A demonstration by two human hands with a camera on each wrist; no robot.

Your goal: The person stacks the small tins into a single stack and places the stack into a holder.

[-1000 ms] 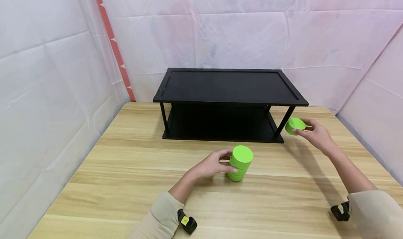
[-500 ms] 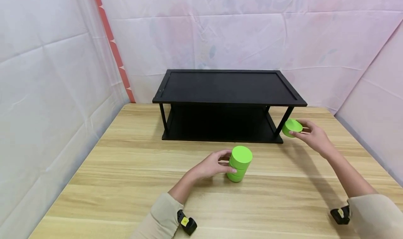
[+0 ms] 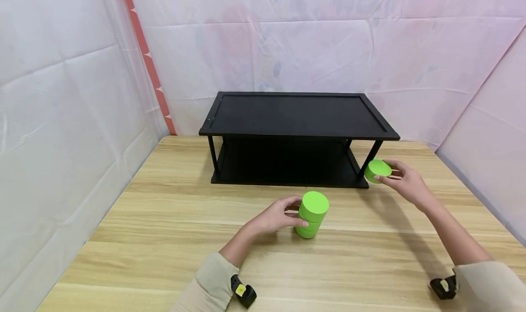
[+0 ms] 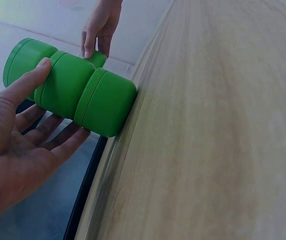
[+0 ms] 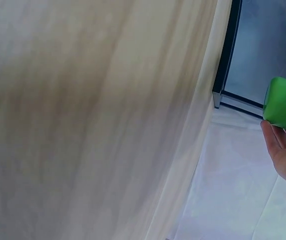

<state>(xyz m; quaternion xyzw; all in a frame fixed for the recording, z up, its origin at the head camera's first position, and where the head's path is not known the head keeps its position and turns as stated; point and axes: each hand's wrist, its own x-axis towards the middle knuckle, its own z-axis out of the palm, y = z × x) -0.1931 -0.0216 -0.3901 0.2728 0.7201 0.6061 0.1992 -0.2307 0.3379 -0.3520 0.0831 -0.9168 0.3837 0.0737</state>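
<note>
Near the middle of the table, my left hand [image 3: 274, 216] holds a stack of three green round containers [image 3: 314, 211], thumb on the near side and fingers behind. The left wrist view shows the lid seams on the stacked containers [image 4: 65, 82], the lowest one meeting the tabletop. Over at the right, my right hand [image 3: 410, 186] grips a single green round container [image 3: 376, 171] between thumb and fingers. It is held above the table, beside the right front post of the black two-tier shelf [image 3: 296, 115]. In the right wrist view this container [image 5: 281, 102] is partly cut off by the frame edge.
The shelf stands at the back of the wooden table [image 3: 164, 239], its lower tier [image 3: 287, 161] dark beneath the top. White sheets [image 3: 61, 97] hang along the left, back and right sides. Black bands with cameras [image 3: 243, 291] sit at both cuffs.
My right hand has moved slightly left and toward me with the single container, closer to the shelf's front right corner. My left hand and the stack stay in place.
</note>
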